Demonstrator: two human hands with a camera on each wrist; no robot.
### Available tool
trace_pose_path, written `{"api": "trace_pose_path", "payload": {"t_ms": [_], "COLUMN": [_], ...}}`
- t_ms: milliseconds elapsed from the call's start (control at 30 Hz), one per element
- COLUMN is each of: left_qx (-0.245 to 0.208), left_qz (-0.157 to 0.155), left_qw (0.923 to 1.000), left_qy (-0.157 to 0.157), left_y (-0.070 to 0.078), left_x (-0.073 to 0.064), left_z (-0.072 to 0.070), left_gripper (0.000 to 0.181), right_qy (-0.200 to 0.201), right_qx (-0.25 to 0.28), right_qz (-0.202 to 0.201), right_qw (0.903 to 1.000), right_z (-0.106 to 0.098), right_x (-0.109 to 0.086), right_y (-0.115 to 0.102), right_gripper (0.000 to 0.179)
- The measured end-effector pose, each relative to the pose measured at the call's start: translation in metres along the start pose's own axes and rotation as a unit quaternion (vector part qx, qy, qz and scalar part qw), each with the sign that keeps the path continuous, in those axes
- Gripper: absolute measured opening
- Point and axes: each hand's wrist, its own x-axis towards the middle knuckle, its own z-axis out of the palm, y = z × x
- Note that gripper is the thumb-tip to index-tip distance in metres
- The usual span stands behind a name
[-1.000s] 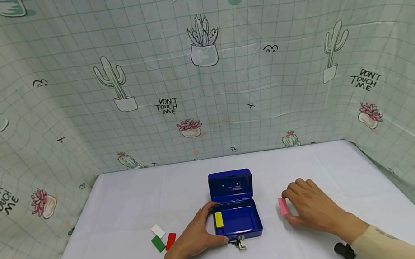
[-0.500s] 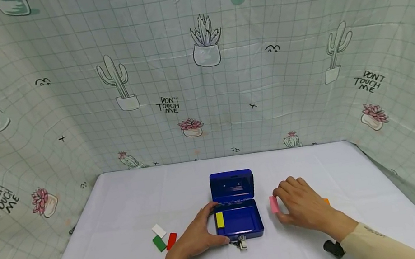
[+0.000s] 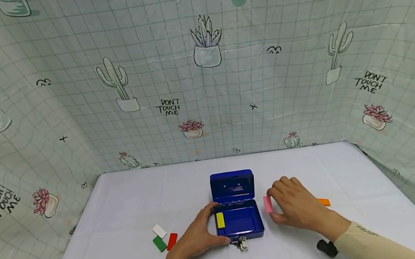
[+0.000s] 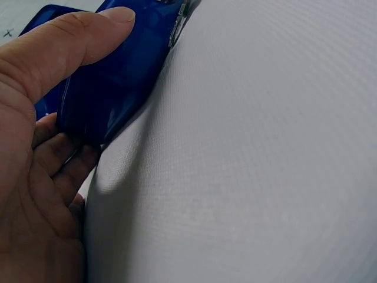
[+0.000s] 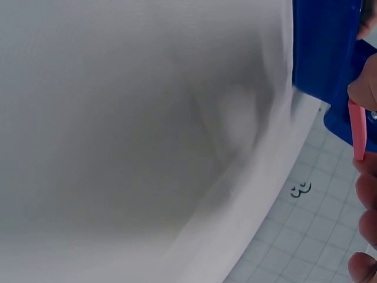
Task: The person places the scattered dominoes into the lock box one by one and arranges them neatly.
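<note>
A blue metal cash box (image 3: 243,230) stands on the table with its lid (image 3: 232,185) raised. My left hand (image 3: 195,236) grips its left side, thumb at the front corner and fingers toward the back, also seen in the left wrist view. Inside, along the left wall, is a yellow block (image 3: 220,220). A key in the lock (image 3: 243,243) hangs at the front. Just right of the box, my right hand (image 3: 297,206) pinches a pink domino-like block (image 3: 267,204) between thumb and fingertips. The right wrist view shows this pink block (image 5: 358,130) edge-on.
Left of my left hand lie a white block (image 3: 159,231), a green block (image 3: 159,244) and a red block (image 3: 172,241). An orange block (image 3: 324,202) lies behind my right wrist, partly hidden. A white cloth covers the table (image 3: 128,197); a patterned curtain (image 3: 177,143) hangs behind it.
My right hand has moved left toward the box with the pink block, uncovering the orange block behind it. The left hand has stayed on the box.
</note>
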Motion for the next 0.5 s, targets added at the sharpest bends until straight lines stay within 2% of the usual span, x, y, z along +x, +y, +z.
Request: {"api": "trace_pose_path", "payload": {"t_ms": [300,500], "left_qx": [-0.005,-0.007], "left_qz": [-0.003,-0.003], "left_qw": [1.0,1.0], "left_qy": [0.002,0.005], "left_y": [0.002,0.003], "left_x": [-0.004,-0.007], "left_z": [0.004,0.007], "left_gripper": [0.107,0.108], "right_qy": [0.022,0.013], "right_qx": [0.002,0.009], "right_qz": [-0.014,-0.015], "right_qw": [0.9997,0.9998], "right_z": [-0.001,-0.001], "right_x": [0.005,0.009], "right_y": [-0.008,-0.014], "right_gripper": [0.038,0.039]}}
